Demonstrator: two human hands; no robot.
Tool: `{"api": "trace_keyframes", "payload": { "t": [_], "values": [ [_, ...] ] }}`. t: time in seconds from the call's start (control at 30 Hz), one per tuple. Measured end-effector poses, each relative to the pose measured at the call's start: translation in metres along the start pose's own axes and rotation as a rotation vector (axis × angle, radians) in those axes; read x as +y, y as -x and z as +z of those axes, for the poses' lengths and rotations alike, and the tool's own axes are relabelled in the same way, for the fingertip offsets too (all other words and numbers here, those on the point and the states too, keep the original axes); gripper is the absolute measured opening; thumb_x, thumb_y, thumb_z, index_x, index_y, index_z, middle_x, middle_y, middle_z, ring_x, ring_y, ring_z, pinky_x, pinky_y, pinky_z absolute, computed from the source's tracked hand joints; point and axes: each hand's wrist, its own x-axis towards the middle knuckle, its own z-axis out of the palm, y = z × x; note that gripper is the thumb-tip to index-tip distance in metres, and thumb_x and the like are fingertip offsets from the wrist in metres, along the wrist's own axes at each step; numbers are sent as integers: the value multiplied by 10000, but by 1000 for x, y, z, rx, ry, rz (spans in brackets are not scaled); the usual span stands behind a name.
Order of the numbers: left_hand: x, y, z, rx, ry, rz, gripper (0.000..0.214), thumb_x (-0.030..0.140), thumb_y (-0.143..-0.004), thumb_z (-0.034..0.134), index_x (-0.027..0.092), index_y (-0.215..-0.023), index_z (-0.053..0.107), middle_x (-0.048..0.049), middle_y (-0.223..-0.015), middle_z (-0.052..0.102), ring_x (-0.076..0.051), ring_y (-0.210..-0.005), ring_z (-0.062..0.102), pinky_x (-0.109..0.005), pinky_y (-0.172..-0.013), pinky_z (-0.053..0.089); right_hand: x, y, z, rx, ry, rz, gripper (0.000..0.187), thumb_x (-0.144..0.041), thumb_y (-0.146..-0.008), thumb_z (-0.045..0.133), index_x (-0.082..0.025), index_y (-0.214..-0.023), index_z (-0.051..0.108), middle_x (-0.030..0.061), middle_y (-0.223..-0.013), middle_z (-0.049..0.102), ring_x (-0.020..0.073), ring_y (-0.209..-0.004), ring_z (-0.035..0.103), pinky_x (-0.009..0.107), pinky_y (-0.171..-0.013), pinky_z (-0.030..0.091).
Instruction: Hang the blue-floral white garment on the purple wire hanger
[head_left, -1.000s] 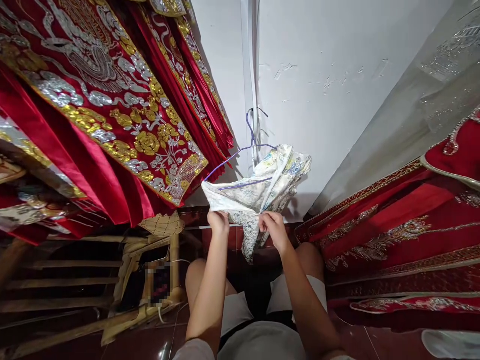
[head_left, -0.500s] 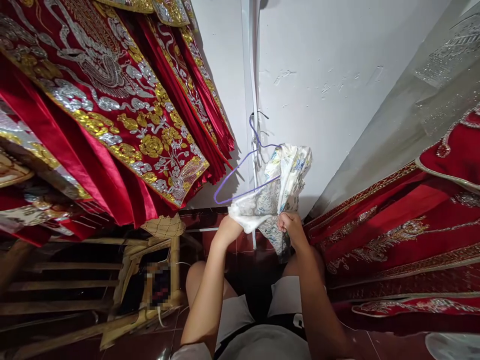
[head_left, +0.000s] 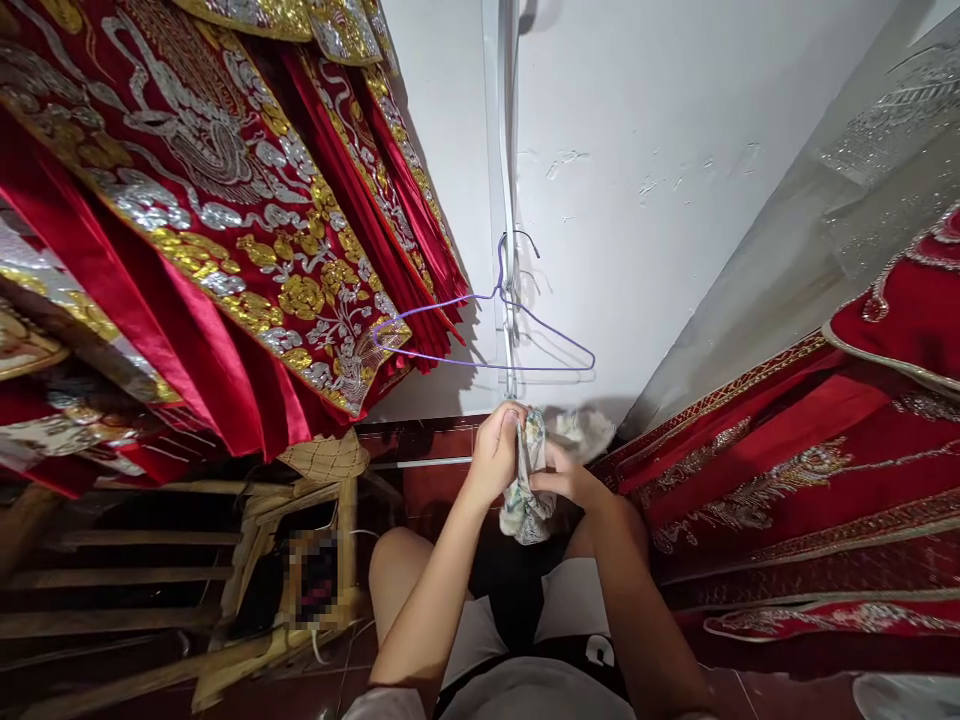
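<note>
Fingers of the left hand (head_left: 496,452) gripped the bunched floral garment (head_left: 531,512); the right hand (head_left: 568,480) touched it, grip unclear. It was off the bare purple hanger (head_left: 499,290), on its near side, not yet set down.

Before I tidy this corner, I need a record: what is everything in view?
Floral cloth: one, whitish, between the hands
Hanger: one, purple, by the pole
Pole: one, white, before the wall
Wall: one, white, ahead
Decorated clothes: several, red, left and right
Sheer cloth: count unclear, grey, upper right
Wooden frame: one, tan, lower left
Woven piece: one, tan, left
Blurred item: one, dark, lower left
Floor: one, dark red, below
Shorts: one pair, pale, lower middle
Knees: two, bare, lower middle
Left hand: one, bare, centre
Right hand: one, bare, centre
</note>
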Motion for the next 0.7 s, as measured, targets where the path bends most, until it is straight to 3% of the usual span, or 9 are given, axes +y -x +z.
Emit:
{"api": "trace_keyframes", "payload": {
  "t": [0.1, 0.2, 0.3, 0.37, 0.47, 0.53, 0.6, 0.7],
  "values": [
    [-5, -1, -13, -17, -60, 32, 383, 561, -1036, 394, 211, -1032, 552, -90, -1109, 599, -221, -1099, 562, -331, -1000, 437, -14, -4, 7, -61, -300, 13, 364, -378, -679, 668, -212, -1003, 663, 57, -885, 710, 260, -859, 661, 382, -793, 526],
    [-14, 6, -31, -241, -66, -75, 492, 607, -1024, 374, 227, -1312, 496, -118, -1311, 580, -251, -1242, 542, -376, -1081, 421, -31, -7, 6, -79, -298, 12, 352, -360, -628, 750, -196, -925, 659, 38, -808, 696, 233, -770, 654, 352, -748, 523],
    [-23, 22, -50, -544, -211, -222, 505, 617, -997, 433, 173, -1129, 635, -76, -1061, 677, -243, -996, 613, -348, -925, 490, -55, -12, -6, -6, -26, -26, 328, -264, -562, 798, -172, -832, 637, 3, -728, 653, 179, -662, 595, 297, -654, 479],
    [-26, 31, -63, -629, -362, -291, 476, 597, -962, 512, 147, -919, 664, -31, -851, 661, -200, -802, 586, -294, -773, 481, -71, -19, -18, 114, 236, -140, 224, -245, -614, 750, -173, -785, 622, -6, -713, 631, 167, -657, 571, 282, -633, 449],
    [-22, 34, -89, -573, -579, -342, 474, 578, -953, 515, 142, -835, 660, -7, -759, 643, -169, -701, 550, -251, -670, 422, -88, -39, -37, 352, 539, -331, 144, -241, -716, 659, -188, -850, 654, 6, -795, 664, 201, -768, 612, 307, -721, 482],
    [-15, 30, -107, -534, -721, -350, 493, 590, -960, 478, 153, -843, 675, -18, -769, 672, -182, -704, 576, -249, -663, 414, -90, -58, -48, 459, 603, -404, 249, -249, -772, 619, -200, -1004, 697, 36, -968, 720, 243, -933, 656, 349, -851, 511],
    [-8, 24, -123, -533, -888, -361, 493, 580, -964, 456, 171, -796, 673, -36, -738, 683, -198, -682, 599, -259, -655, 406, -87, -79, -55, 487, 613, -435, 380, -262, -819, 589, -212, -1179, 699, 66, -1187, 721, 272, -1095, 654, 385, -974, 501],
    [-1, 16, -140, -573, -1130, -418, 391, 475, -936, 504, 191, -709, 648, -77, -715, 698, -231, -676, 639, -286, -657, 405, -75, -112, -61, 418, 666, -398, 553, -296, -856, 578, -226, -1404, 601, 89, -1389, 650, 289, -1186, 633, 416, -1040, 486]
  ]
}}
